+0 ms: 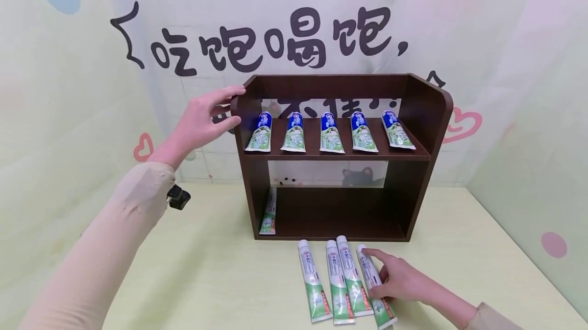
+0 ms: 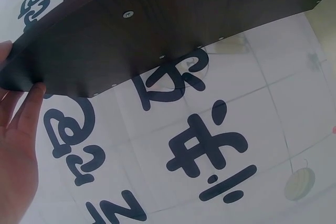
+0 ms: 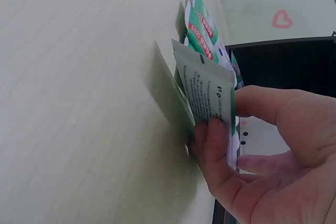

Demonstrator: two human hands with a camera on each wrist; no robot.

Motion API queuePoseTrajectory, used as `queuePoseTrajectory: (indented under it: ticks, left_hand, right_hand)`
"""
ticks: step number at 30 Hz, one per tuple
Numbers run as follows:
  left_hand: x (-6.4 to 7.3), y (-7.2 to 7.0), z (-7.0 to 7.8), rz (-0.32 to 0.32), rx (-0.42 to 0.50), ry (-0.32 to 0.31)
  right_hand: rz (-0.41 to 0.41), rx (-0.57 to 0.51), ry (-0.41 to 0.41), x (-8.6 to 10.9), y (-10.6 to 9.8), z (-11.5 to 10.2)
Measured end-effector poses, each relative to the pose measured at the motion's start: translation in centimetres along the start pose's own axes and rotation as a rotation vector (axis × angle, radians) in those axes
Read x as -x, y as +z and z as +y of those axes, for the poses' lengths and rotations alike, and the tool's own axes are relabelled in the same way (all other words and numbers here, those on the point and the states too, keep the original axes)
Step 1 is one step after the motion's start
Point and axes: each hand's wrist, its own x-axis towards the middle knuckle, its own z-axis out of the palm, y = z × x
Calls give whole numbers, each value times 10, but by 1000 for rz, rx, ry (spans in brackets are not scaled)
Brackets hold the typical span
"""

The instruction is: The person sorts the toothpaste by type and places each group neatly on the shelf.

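At the upper left front corner of a dark brown two-tier shelf (image 1: 340, 86), my left hand (image 1: 202, 115) grips the side panel, thumb and fingers around its edge. In the left wrist view the hand (image 2: 18, 156) shows at the left, on the panel's outer side. My right hand (image 1: 404, 279) pinches the rightmost green-and-white toothpaste tube (image 1: 376, 294) on the table. From the right wrist, the tube (image 3: 202, 85) appears tilted, one edge raised off the table, between thumb and fingers. Several similar tubes (image 1: 314, 284) lie just left of it, caps toward the shelf.
Several blue-and-green toothpaste tubes (image 1: 331, 133) stand in a row on the upper tier. One green-and-white tube (image 1: 269, 212) leans at the left end of the lower tier. A pale table (image 1: 206, 268) carries the shelf, with a printed wall sheet (image 1: 184, 3) behind.
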Motion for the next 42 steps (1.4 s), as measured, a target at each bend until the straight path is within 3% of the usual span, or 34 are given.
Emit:
queuePoseTrajectory:
  ticks: [8, 25, 34, 42]
  left_hand:
    - [-1, 0, 0, -1, 10, -1]
    - [-1, -3, -2, -12, 6, -15]
    - [-2, -2, -1, -14, 10, -11]
    - [-1, 0, -1, -7, -6, -5]
  right_hand:
    - [-54, -107, 34, 1, -6, 4]
    - [-68, -266, -36, -1, -10, 17]
    - [-18, -307, -98, -13, -20, -2]
    - [29, -307, -141, -35, -27, -20]
